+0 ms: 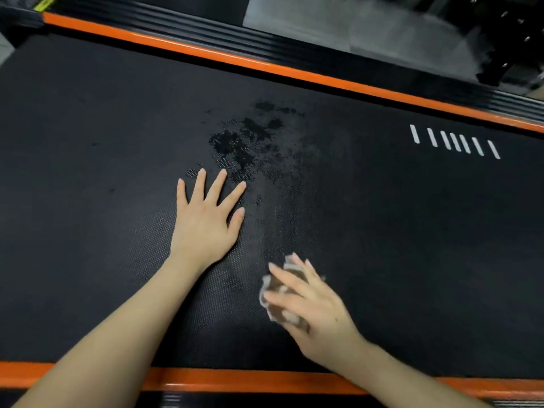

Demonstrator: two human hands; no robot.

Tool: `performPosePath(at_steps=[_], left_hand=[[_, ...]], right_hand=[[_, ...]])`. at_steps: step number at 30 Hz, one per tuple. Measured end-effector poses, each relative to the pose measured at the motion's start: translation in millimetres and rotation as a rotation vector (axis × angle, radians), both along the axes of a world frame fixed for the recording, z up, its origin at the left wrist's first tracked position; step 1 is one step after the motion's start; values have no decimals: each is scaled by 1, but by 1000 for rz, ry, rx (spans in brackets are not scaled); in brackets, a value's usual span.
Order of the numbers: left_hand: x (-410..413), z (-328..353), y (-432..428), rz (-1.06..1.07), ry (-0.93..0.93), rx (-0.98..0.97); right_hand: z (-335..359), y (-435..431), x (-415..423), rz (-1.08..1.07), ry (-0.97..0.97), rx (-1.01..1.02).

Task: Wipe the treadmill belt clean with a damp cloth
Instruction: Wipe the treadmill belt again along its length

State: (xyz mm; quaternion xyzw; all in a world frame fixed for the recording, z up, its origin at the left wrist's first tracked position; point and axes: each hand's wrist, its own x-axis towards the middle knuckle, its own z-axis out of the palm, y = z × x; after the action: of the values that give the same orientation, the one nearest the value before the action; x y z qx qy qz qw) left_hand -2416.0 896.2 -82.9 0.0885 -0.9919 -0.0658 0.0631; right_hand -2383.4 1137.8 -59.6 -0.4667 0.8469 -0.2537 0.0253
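Observation:
The black textured treadmill belt fills most of the view. A dark wet patch spreads across its middle. My left hand lies flat on the belt with fingers spread, its fingertips at the near edge of the wet patch. Nearer to me and to the right, my right hand presses a crumpled white and brown cloth against the belt. The cloth is blurred and largely covered by my fingers.
Orange side rails border the belt at the far side and the near side. Black ribbed foot strips run beyond the far rail. Several white stripes mark the belt at the right. Grey floor lies beyond.

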Motion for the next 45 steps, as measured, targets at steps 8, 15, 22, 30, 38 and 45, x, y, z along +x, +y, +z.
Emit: performPosePath(at_steps=[8,15,22,30,38,45], left_hand=[[2,1,3,14,-31,-6],[0,3,2,10,-85,-22],[2,4,-1,9,-66,-19],[13,10,5,60,-114,6],[78,43,-32,369,-113,68],[94,53,-39,397,-133,1]], right_hand=[[11,-15,-93,-535,-157,-6],[22,-13,-20,36,-264,53],[26,60,-12,399,-82,203],[4,-43,-14,443,104,-49],[0,-68,-29,413,12,-91],[49,-38,-40,139,124,-214]])
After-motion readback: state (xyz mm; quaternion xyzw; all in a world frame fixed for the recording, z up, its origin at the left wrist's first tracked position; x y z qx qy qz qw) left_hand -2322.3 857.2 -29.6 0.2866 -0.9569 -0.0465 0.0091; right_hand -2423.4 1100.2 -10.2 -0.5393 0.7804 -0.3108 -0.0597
